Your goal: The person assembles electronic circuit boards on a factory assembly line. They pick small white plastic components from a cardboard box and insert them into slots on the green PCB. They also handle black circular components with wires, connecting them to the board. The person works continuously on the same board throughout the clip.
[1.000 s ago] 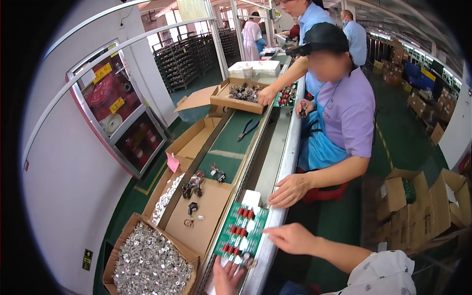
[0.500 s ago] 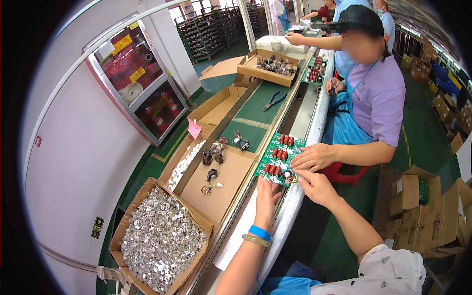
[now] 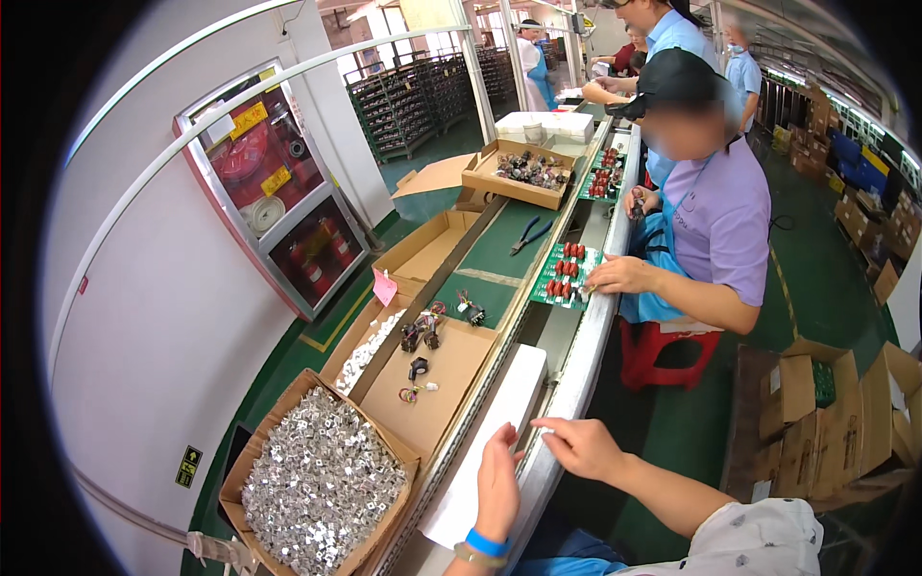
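Observation:
My left hand (image 3: 498, 485) is upright with its fingers stretched out, over a long white panel (image 3: 523, 374) on the line. It holds nothing. My right hand (image 3: 584, 449) is beside it over the line's pale metal edge (image 3: 567, 389), index finger pointing left and apart from the thumb; nothing clear shows in it. Farther up the line, out of my reach, lies a green circuit board (image 3: 563, 276) with rows of dark red components. A co-worker's hand (image 3: 622, 275) touches its right side.
At left stands a carton of small metal parts (image 3: 322, 480). Beyond it, a cardboard tray (image 3: 447, 370) holds several wired black parts. Pliers (image 3: 530, 236) lie on the green surface, near a box of components (image 3: 526, 173). The co-worker sits on a red stool (image 3: 663, 357).
Both my hands have let go of the circuit board and drawn back toward me. The board has moved away up the line, with the co-worker's hand on it.

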Motion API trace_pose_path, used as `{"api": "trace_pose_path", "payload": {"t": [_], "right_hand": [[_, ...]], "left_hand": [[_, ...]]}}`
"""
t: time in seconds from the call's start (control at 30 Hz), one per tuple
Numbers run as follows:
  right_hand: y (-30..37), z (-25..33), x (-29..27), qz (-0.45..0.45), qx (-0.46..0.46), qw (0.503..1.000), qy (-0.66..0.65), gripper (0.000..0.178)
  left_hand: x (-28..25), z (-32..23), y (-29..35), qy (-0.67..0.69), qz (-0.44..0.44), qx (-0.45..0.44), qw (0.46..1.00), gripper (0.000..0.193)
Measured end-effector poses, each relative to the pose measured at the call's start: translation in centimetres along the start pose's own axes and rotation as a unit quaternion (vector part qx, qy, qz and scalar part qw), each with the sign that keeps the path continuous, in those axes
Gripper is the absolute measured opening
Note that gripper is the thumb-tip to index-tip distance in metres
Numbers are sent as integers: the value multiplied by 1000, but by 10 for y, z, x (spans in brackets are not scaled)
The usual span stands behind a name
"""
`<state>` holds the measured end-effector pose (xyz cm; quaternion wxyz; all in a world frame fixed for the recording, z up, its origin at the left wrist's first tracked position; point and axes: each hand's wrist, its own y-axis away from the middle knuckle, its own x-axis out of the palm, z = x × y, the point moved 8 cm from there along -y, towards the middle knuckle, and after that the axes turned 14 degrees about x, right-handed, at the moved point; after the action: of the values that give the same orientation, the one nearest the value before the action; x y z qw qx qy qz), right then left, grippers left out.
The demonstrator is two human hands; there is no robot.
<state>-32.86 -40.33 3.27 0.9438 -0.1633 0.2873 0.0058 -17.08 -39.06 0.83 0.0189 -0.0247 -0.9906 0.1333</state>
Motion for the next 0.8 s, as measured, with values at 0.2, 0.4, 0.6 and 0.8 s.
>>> {"api": "trace_pose_path", "payload": {"t": [0.2,0.4,0.6,0.8], "right_hand": [[3,26,39,56,-58,996,-31,22],[13,66,104,153,-99,983,-1,22],[47,75,154,252,-75,962,77,20],[45,29,166,296,-74,949,82,21]], "left_hand": [[-32,-56,72,-82,31,63,994,54],[-98,-77,161,-132,-58,71,987,49],[-167,-91,264,-275,-155,23,948,38],[-187,-119,337,-422,-257,42,869,27]]}}
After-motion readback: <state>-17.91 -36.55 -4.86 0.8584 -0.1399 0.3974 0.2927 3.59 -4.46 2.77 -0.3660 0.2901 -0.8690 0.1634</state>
